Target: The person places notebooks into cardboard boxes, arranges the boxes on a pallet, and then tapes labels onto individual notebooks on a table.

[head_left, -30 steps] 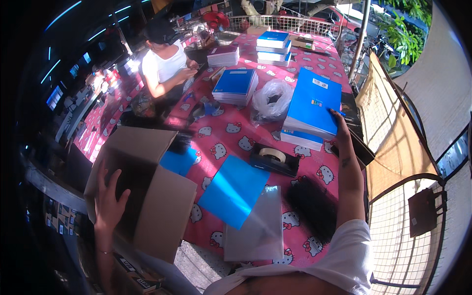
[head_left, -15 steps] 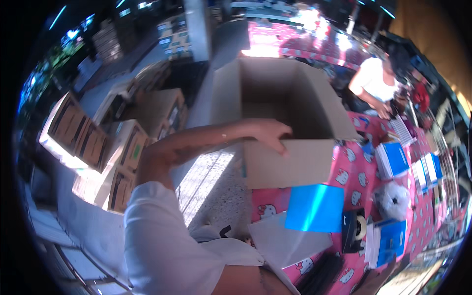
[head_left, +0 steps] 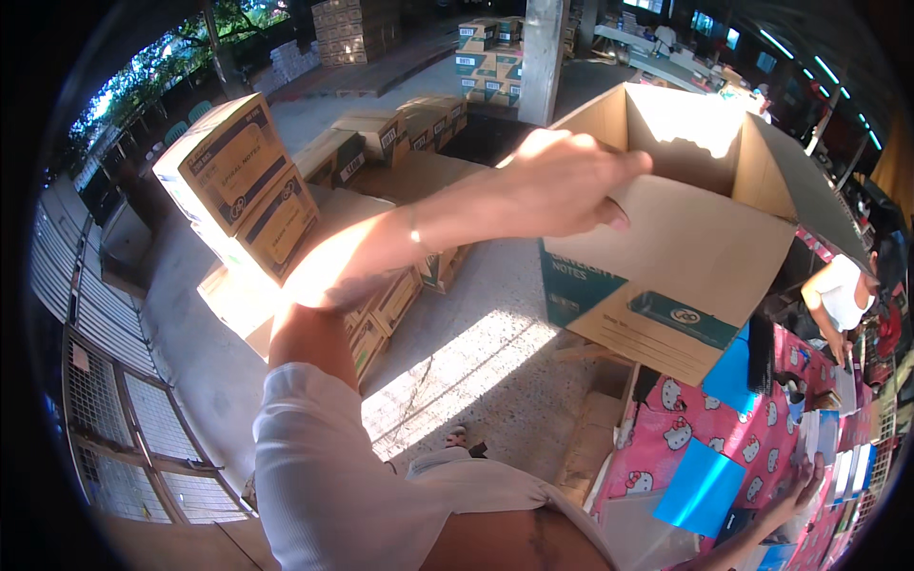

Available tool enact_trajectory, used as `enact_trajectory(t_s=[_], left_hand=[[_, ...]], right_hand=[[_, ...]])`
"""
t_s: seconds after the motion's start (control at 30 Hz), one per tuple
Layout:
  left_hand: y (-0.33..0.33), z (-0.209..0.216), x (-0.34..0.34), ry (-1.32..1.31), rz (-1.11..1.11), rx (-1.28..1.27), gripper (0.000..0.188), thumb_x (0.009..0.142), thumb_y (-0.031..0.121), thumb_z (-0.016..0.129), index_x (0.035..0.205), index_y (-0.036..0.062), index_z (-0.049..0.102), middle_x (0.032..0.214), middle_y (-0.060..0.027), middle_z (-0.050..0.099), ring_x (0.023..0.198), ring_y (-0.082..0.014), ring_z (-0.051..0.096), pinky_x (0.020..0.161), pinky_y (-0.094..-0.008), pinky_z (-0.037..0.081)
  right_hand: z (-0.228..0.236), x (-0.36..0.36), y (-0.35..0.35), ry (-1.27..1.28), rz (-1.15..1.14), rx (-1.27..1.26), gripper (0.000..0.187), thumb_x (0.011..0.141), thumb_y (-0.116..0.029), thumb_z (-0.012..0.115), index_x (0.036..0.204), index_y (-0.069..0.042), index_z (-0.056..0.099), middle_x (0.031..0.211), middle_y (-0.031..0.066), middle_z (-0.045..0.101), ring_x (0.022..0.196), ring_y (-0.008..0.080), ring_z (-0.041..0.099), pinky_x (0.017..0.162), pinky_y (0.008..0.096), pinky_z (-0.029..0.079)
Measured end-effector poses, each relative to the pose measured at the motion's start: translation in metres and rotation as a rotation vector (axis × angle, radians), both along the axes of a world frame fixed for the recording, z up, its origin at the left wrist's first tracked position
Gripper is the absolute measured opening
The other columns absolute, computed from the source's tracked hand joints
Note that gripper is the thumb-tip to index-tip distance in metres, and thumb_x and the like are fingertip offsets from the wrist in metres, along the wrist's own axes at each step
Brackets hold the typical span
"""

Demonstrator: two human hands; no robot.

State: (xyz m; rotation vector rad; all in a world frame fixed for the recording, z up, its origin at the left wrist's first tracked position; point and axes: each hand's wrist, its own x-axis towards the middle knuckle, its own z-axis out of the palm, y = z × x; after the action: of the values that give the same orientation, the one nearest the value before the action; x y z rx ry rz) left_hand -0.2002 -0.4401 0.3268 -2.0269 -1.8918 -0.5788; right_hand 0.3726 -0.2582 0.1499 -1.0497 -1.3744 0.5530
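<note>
My left hand is closed on the near flap of a large open cardboard box, its thumb lying over the flap's edge. The box has green printing on its outer side, and sunlight falls on its inner wall. At the lower right, my right hand is low over the pink patterned table, fingers apart. Nothing shows plainly in it. Close to it are a blue sheet or folder and white-edged notebooks.
Stacked cartons stand at the left, more cartons by a grey pillar. A person in a white top works across the pink table. A metal mesh gate is at the lower left.
The view has swung left. The box now appears farther right and tilted, its printed outer side showing, with my left hand still at its near flap. My right hand has come into view.
</note>
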Motion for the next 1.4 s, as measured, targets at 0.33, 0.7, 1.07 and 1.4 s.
enact_trajectory(t_s=[0.33,0.7,1.07,1.4], left_hand=[[-0.097,-0.008,-0.222,0.510,0.673,0.230,0.044,0.076,0.024,0.079,0.117,0.0184,0.063,0.111,-0.0012,0.063,0.111,-0.0255,0.058,0.097,-0.0606,0.040],[-0.033,-0.026,-0.442,0.502,0.834,0.346,0.043,0.078,0.020,0.077,0.118,0.0112,0.063,0.108,-0.0069,0.064,0.106,-0.0298,0.059,0.093,-0.0438,0.046],[0.102,-0.029,-0.628,0.451,0.836,0.323,0.039,0.078,0.023,0.077,0.113,0.0103,0.065,0.099,-0.0064,0.066,0.099,-0.0279,0.062,0.094,-0.0425,0.047],[0.284,-0.092,-0.849,0.305,0.886,0.098,0.047,0.076,0.026,0.078,0.120,0.0162,0.063,0.105,-0.0054,0.062,0.110,-0.0278,0.059,0.097,-0.0493,0.045]], right_hand=[[-0.029,-0.299,0.031,-0.021,0.353,-0.036,0.035,0.101,-0.023,0.051,0.130,-0.003,0.057,0.120,0.0092,0.060,0.113,0.0190,0.059,0.098,0.0348,0.045],[-0.100,-0.535,0.183,0.093,0.710,-0.213,0.030,0.097,-0.025,0.063,0.120,-0.006,0.063,0.102,0.0028,0.063,0.099,0.0132,0.061,0.084,0.0270,0.047],[-0.137,-0.759,0.349,0.026,0.744,-0.487,0.034,0.092,-0.023,0.064,0.120,-0.006,0.060,0.103,0.0013,0.062,0.097,0.0131,0.062,0.084,0.0285,0.047],[-0.212,-0.873,0.444,0.037,0.486,-0.793,0.037,0.094,-0.027,0.060,0.127,-0.010,0.057,0.118,0.0030,0.059,0.111,0.0215,0.058,0.093,0.0395,0.045]])
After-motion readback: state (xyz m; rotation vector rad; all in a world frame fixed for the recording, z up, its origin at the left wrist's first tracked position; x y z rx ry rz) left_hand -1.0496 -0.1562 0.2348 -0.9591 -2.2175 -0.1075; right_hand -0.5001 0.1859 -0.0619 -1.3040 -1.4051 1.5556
